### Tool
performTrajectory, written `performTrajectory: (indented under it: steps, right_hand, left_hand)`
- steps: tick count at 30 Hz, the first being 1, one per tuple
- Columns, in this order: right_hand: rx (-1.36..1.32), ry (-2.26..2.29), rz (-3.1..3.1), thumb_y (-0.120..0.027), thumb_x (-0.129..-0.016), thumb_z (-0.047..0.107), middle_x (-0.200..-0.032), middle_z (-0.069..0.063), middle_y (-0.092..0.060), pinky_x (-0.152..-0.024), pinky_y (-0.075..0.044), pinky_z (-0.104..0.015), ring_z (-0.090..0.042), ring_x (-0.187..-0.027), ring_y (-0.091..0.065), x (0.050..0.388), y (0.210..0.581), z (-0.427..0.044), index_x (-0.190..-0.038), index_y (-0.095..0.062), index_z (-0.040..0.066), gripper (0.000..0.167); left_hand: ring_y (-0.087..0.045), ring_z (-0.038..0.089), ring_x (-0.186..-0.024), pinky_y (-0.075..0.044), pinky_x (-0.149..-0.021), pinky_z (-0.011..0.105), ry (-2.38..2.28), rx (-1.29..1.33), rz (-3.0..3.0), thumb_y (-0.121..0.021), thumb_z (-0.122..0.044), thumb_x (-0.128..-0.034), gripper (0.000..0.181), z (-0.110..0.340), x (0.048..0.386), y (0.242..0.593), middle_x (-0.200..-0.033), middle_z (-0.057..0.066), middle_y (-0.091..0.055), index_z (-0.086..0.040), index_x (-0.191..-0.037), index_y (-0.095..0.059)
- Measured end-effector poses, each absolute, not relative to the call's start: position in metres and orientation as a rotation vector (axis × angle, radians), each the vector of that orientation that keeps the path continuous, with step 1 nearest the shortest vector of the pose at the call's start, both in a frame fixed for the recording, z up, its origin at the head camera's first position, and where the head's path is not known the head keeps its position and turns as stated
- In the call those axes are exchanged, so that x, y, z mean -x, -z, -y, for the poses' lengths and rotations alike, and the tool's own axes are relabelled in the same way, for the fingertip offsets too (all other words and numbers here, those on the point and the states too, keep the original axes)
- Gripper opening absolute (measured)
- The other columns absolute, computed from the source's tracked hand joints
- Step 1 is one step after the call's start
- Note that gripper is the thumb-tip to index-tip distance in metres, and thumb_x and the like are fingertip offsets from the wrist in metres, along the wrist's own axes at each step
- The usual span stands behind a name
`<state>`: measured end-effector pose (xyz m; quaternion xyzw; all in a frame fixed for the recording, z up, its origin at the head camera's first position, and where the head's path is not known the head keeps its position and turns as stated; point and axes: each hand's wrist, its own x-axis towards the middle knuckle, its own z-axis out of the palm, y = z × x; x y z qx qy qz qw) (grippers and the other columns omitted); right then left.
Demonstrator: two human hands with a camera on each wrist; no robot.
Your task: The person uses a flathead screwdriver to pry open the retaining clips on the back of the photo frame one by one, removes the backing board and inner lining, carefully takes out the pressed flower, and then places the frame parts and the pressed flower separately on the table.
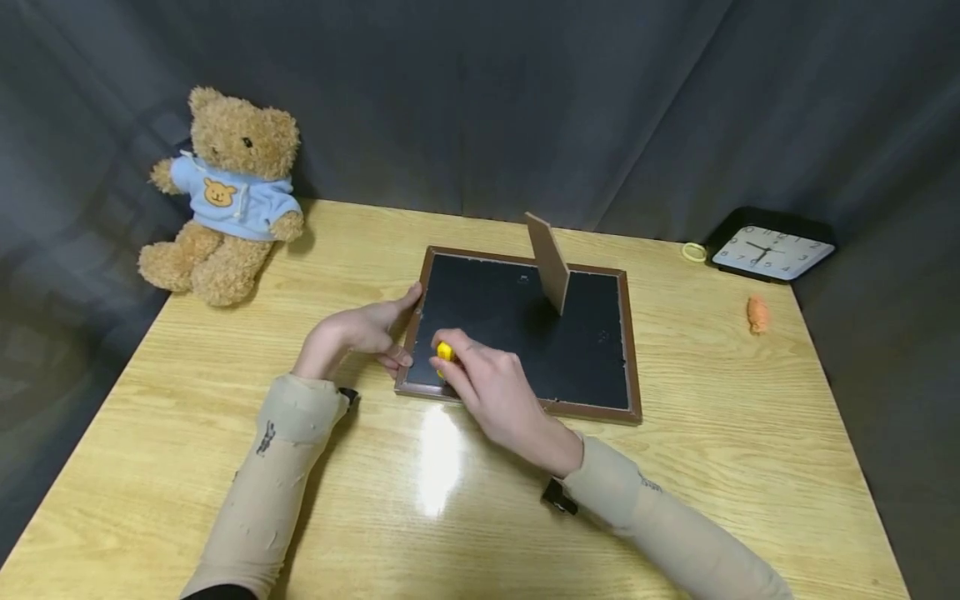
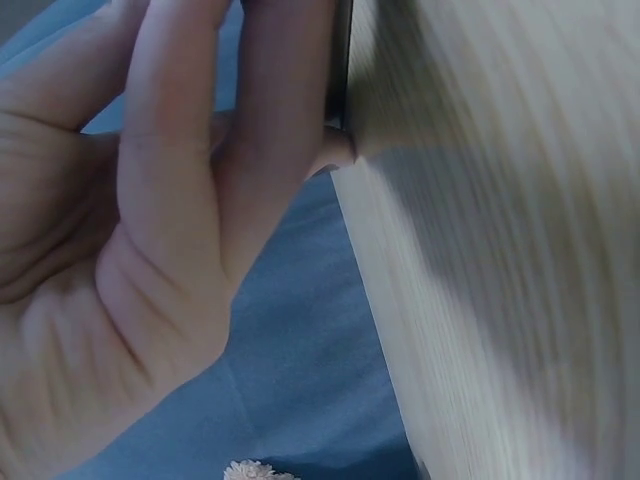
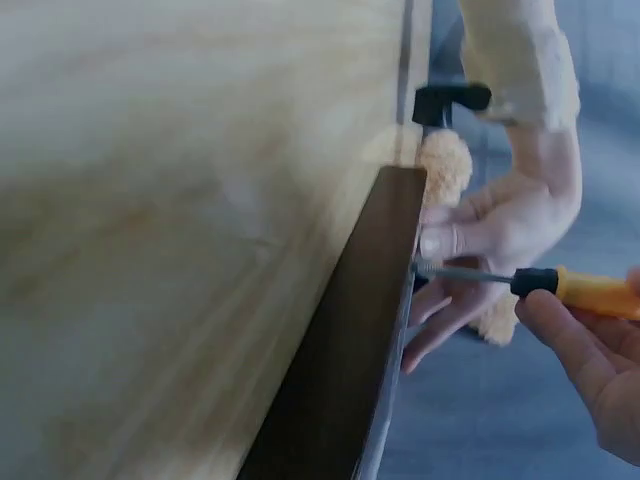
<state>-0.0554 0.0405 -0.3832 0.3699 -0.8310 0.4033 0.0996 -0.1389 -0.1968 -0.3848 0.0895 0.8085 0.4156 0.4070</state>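
Note:
A dark-backed picture frame (image 1: 480, 312) with a brown rim lies face down on the table, its brown stand flap (image 1: 550, 262) sticking up. My left hand (image 1: 367, 329) holds the frame's left edge near the front corner; in the left wrist view its fingers (image 2: 170, 130) run along the side of the frame. A screwdriver (image 3: 590, 290) with a yellow handle and a thin metal shaft is pinched in my right hand (image 1: 495, 387). Its tip meets the inner edge of the rim near the front left corner, close to the left thumb (image 3: 445, 240). What the tip works on is too small to tell.
A teddy bear (image 1: 232, 200) in a blue hoodie sits at the back left. On the right stand a black clock (image 1: 772, 250), a pale yellow ring (image 1: 693, 252) and a small orange object (image 1: 757, 315). Dark curtains (image 1: 465, 100) surround the wooden table (image 1: 712, 467).

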Motion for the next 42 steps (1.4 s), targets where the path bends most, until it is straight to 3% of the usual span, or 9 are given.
performTrajectory:
  steps: [8,17,22,30,34,38,42]
  right_hand:
    - [-0.834,-1.476,2.645,-0.065,-0.108,0.013,-0.089,-0.005,-0.07,-0.065,-0.059,-0.025,-0.02,-0.071,-0.068,0.083,0.381,-0.041,-0.123,-0.06,0.008,0.016]
    - [-1.059,-1.224,2.585,-0.066,-0.108,0.013,-0.084,-0.001,-0.061,-0.056,-0.049,-0.021,-0.012,-0.065,-0.055,0.061,0.379,-0.039,-0.121,-0.062,0.005,0.016]
    - [-1.113,-1.156,2.51,-0.069,-0.106,0.01,-0.087,-0.003,-0.066,-0.061,-0.052,-0.019,-0.012,-0.067,-0.057,0.049,0.383,-0.04,-0.12,-0.063,0.003,0.017]
    - [-0.972,-1.218,2.465,-0.067,-0.107,0.011,-0.103,-0.007,-0.069,-0.072,-0.06,-0.028,-0.016,-0.081,-0.065,0.06,0.378,-0.052,-0.127,-0.06,0.004,0.021]
    - [-0.946,-1.188,2.333,-0.056,-0.114,0.021,-0.096,-0.01,-0.068,-0.066,-0.058,-0.03,-0.02,-0.078,-0.065,0.061,0.364,-0.066,-0.123,-0.056,0.003,0.021]
    - [-0.913,-1.15,2.18,-0.041,-0.118,0.034,-0.088,-0.01,-0.063,-0.061,-0.055,-0.028,-0.021,-0.073,-0.063,0.056,0.343,-0.081,-0.112,-0.053,0.0,0.037]
    - [-0.871,-1.201,2.079,-0.042,-0.118,0.032,-0.087,-0.014,-0.064,-0.067,-0.058,-0.022,-0.023,-0.075,-0.067,0.05,0.317,-0.1,-0.106,-0.05,-0.006,0.041]
  left_hand:
    - [-0.072,0.026,-0.076,-0.064,-0.077,0.037,-1.056,-0.22,-2.039,-0.077,0.007,-0.0944,0.123,0.196,0.14,0.383,-0.174,0.026,0.016,-0.018,-0.17,0.016]
    - [-0.072,0.026,-0.075,-0.064,-0.075,0.036,-1.038,-0.228,-2.048,-0.077,0.005,-0.095,0.122,0.194,0.139,0.383,-0.175,0.025,0.014,-0.018,-0.17,0.015]
    - [-0.072,0.024,-0.075,-0.064,-0.076,0.036,-1.028,-0.226,-2.049,-0.076,0.006,-0.0953,0.121,0.194,0.139,0.384,-0.175,0.024,0.014,-0.019,-0.171,0.014]
    - [-0.071,0.024,-0.074,-0.064,-0.077,0.037,-1.053,-0.202,-2.038,-0.078,0.007,-0.094,0.124,0.196,0.137,0.386,-0.174,0.025,0.016,-0.02,-0.17,0.016]
    - [-0.071,0.024,-0.073,-0.064,-0.077,0.037,-1.065,-0.198,-2.03,-0.077,0.007,-0.0945,0.123,0.197,0.136,0.386,-0.174,0.024,0.019,-0.021,-0.17,0.017]
    - [-0.07,0.023,-0.072,-0.064,-0.077,0.037,-1.092,-0.198,-2.012,-0.075,0.009,-0.0951,0.123,0.196,0.136,0.386,-0.173,0.021,0.023,-0.021,-0.169,0.018]
    - [-0.071,0.024,-0.073,-0.064,-0.078,0.038,-1.102,-0.218,-2.008,-0.075,0.01,-0.0948,0.122,0.195,0.137,0.385,-0.173,0.02,0.024,-0.02,-0.169,0.017]
